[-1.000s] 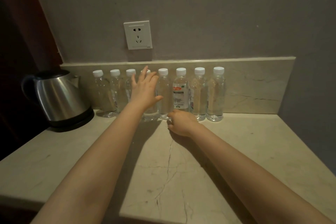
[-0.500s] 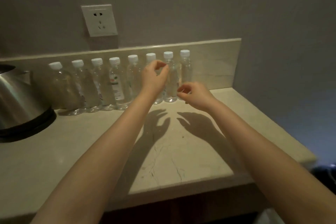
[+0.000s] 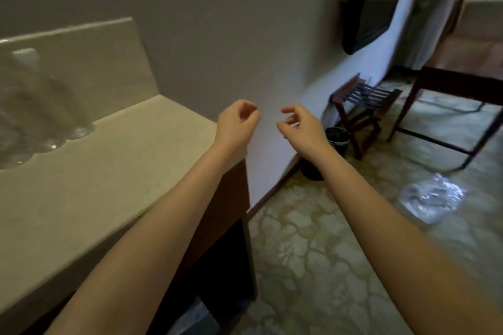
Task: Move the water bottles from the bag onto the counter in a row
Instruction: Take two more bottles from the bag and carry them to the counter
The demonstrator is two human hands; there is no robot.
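The row of clear water bottles is a blurred streak at the far left, standing on the beige marble counter against its backsplash. A clear plastic bag lies crumpled on the patterned floor at the right. My left hand hovers past the counter's right end, fingers loosely curled and holding nothing. My right hand is beside it in the air, fingers bent and apart, also holding nothing. Both hands are far from the bottles and the bag.
A dark waste bin stands by the wall, with a wooden luggage rack behind it. A dark table frame is at the right. The brown cabinet under the counter has an open dark shelf.
The view has swung to the right, away from the bottles toward the floor and the bag. Both hands have left the bottle row and now hang in the air past the counter's end.
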